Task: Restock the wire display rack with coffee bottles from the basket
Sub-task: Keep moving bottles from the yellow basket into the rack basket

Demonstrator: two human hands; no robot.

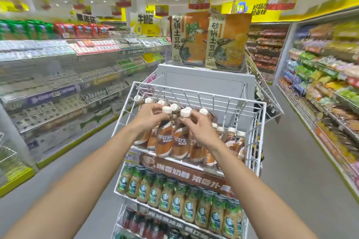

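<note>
A white wire display rack (pixel 260 122) stands in front of me with several brown Nescafe coffee bottles on its top tier. My left hand (pixel 149 116) grips the neck of one upright coffee bottle (pixel 164 141) at the tier's front. Beside it, my right hand (pixel 200 128) grips the neck of a second coffee bottle (pixel 181 141). Both bottles have cream caps and stand touching each other. More coffee bottles (pixel 233 139) fill the row behind and to the right. The basket is not in view.
The rack's lower tier holds a row of green-labelled coffee bottles (pixel 174 196), with darker bottles below. Two large snack bags (pixel 209 40) stand on a grey unit behind the rack. Stocked store shelves (pixel 58 75) line both sides of grey aisles.
</note>
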